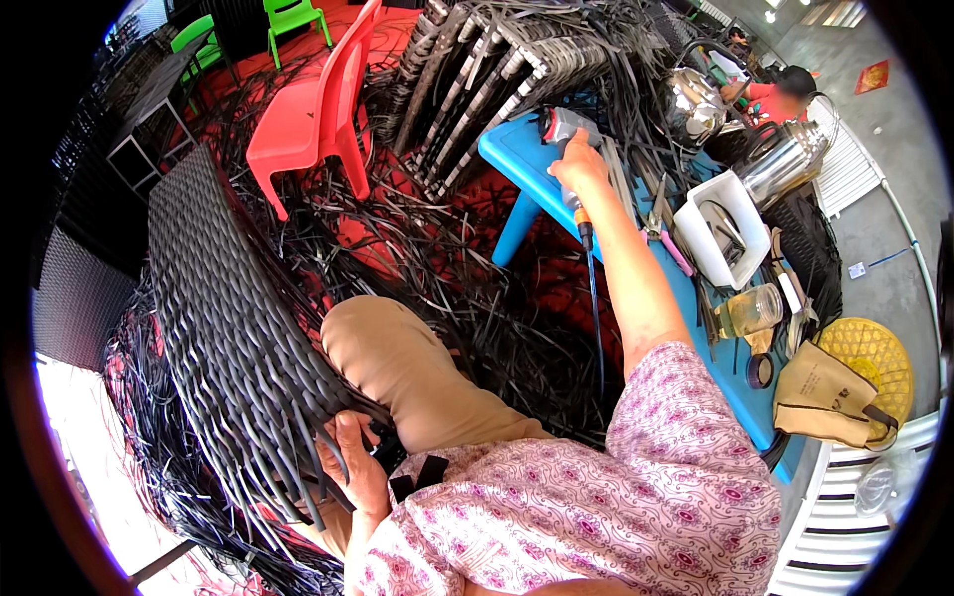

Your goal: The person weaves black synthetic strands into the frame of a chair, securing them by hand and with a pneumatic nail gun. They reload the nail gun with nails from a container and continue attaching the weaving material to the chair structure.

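We sit with a dark woven panel [224,328] leaning across our left knee. Our left hand [353,467] is clenched on the panel's lower edge, fingers wrapped among the loose black strips [298,477] that hang from the weave.

Our right arm reaches forward to the blue table [517,154]. Our right hand [578,164] grasps a grey power tool [561,124] that rests on the table's far corner — the tool's orange-collared cord [593,298] runs back under the forearm toward our lap.

Further items on the table, to the right of the arm:
- pink-handled pliers [664,238], just beside the forearm;
- a white tub [720,233] holding small metal parts;
- a glass jar [750,310] lying on its side;
- a roll of black tape [760,371];
- a tan bag [825,397], near a yellow stool [874,353].

Two steel kettles [785,159] stand at the far end. Behind the table, a wicker frame [487,79] stands among tangled strips on the floor — a red chair [313,119] is beside it, green chairs [293,15] well beyond. Another person [785,94] sits at top right.
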